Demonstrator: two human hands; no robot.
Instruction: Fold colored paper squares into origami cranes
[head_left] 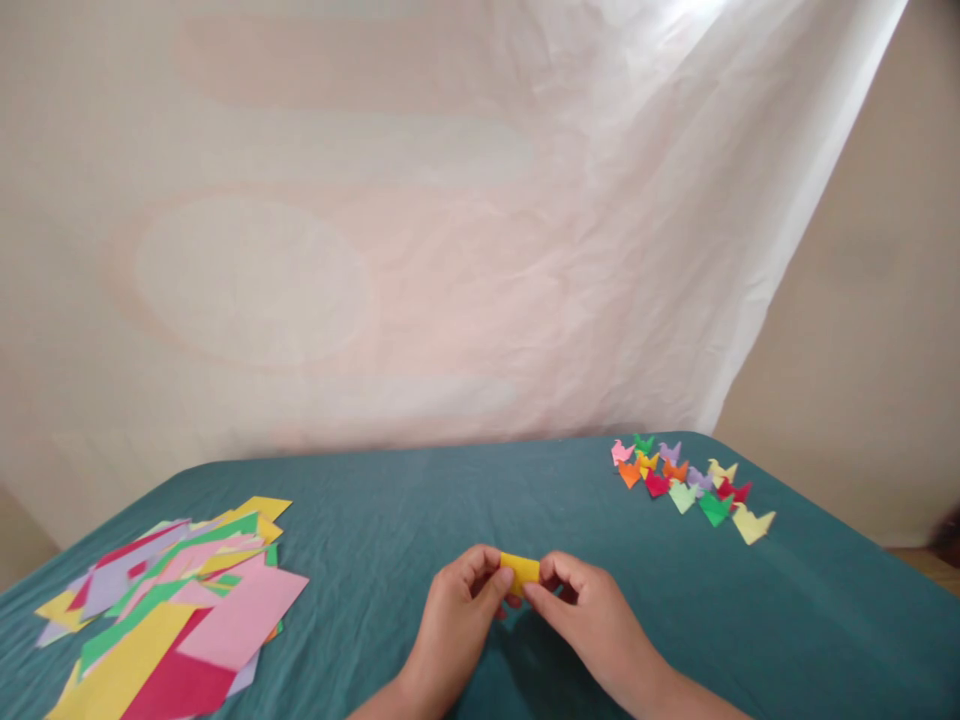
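Between my two hands is a small folded piece of yellow paper (520, 569), held just above the green cloth. My left hand (466, 605) pinches its left end between thumb and fingers. At the other end, my right hand (585, 607) grips it the same way, thumb in front. The fingers behind the paper are partly hidden. Off to the right lie several small folded paper birds (682, 495) in pink, orange, green, red, purple and yellow, grouped in rows.
A loose pile of coloured paper sheets (240, 615) spreads over the left side of the table. Dark green cloth (390, 520) covers the table. Behind its far edge hangs a pale, wrinkled sheet (465, 280).
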